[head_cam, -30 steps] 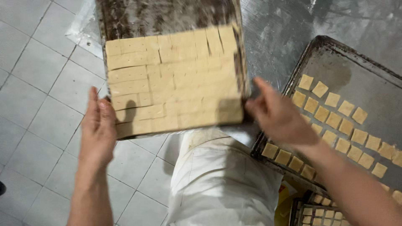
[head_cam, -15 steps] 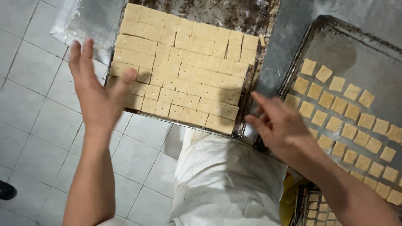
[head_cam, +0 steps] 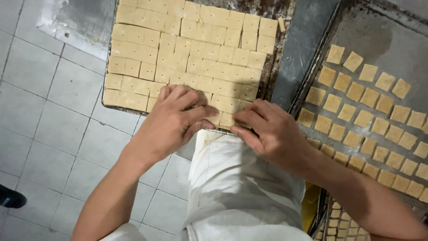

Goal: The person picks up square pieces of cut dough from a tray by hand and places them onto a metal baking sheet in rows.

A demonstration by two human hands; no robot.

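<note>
Where both hands meet at the near edge of the dark baking tray, the work concerns the slab of pale cut dough squares lying in it.

Left hand: palm down, fingers curled over the nearest row of squares, tips pressing onto the pieces at the tray's edge. Grip partly closed over those squares; whether any single piece is pinched cannot be told.

Right hand: just beside the left hand, nearly touching it. Fingers point toward the left hand, tips resting on the same near row; the thumb lies under the tray edge. Grip drawn together at the squares, but the pictures do not show if a piece is held.

Dough squares: packed edge to edge in a grid, filling the tray away from both grips. Row under the fingertips is slightly uneven.

Beyond the right hand's wrist side: second metal tray, holding separate dough squares spaced apart in diagonal rows. Between the two trays runs a bare grey strip of counter.

Below the grips: person's white garment. Outside the left forearm: pale tiled floor. A further tray of small squares shows beneath the right forearm.
</note>
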